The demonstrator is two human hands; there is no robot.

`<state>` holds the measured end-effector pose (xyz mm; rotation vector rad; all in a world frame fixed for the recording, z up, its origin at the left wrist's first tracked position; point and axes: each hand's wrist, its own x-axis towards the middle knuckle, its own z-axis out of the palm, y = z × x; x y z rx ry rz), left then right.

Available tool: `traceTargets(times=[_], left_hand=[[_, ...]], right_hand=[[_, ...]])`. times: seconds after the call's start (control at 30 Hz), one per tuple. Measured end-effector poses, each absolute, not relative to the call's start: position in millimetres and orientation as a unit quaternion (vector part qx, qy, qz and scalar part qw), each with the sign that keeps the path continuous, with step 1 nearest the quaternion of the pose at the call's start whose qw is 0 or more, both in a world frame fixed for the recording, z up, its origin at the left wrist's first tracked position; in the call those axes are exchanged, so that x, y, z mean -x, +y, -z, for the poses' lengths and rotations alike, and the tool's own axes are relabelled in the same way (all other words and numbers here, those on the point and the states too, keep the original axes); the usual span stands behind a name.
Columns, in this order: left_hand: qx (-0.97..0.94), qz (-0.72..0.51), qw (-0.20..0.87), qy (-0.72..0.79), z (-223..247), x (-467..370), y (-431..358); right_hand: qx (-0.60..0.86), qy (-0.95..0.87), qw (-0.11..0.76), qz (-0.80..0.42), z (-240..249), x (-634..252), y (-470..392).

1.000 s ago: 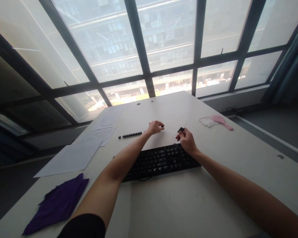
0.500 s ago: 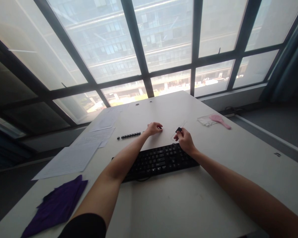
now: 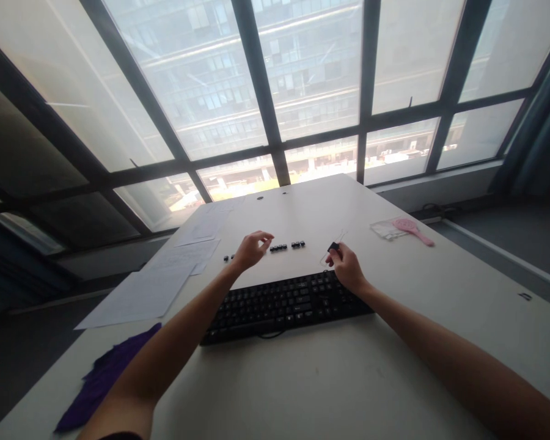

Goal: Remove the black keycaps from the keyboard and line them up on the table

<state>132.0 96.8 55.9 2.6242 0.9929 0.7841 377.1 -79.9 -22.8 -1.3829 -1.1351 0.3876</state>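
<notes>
A black keyboard (image 3: 266,305) lies across the table below both hands. My left hand (image 3: 252,249) hovers over a row of loose black keycaps behind the keyboard. Its fingers are stretched out with nothing seen between them, and it hides part of the row. To the right of it, several keycaps (image 3: 278,247) and a smaller group of keycaps (image 3: 297,244) show. Over the keyboard's right end, my right hand (image 3: 348,267) is closed on a wire keycap puller (image 3: 333,246), whose black handle and thin wire loops stick out past the fingers.
Several paper sheets (image 3: 137,293) lie along the left side of the white table (image 3: 293,379). A purple cloth (image 3: 105,379) is at the front left, partly behind my left arm. Toward the right are a clear plastic bag (image 3: 385,230) and a pink hairbrush (image 3: 412,231).
My left hand has moved left along the keycap row, uncovering the keycaps on the right and covering others. My right hand still holds the keycap puller. The view has shifted slightly.
</notes>
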Motion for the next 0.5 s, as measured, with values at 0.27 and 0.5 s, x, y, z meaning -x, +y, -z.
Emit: traceTargets(times=[0.27, 0.5], left_hand=[[-0.818, -0.17, 0.121, 0.536, -45, 29, 46], [-0.761, -0.156, 0.245, 0.58, -5, 54, 11]], right_hand=[[0.635, -0.514, 0.56, -0.138, 18, -356, -92], [0.637, -0.54, 0.53, -0.145, 23, -357, -87]])
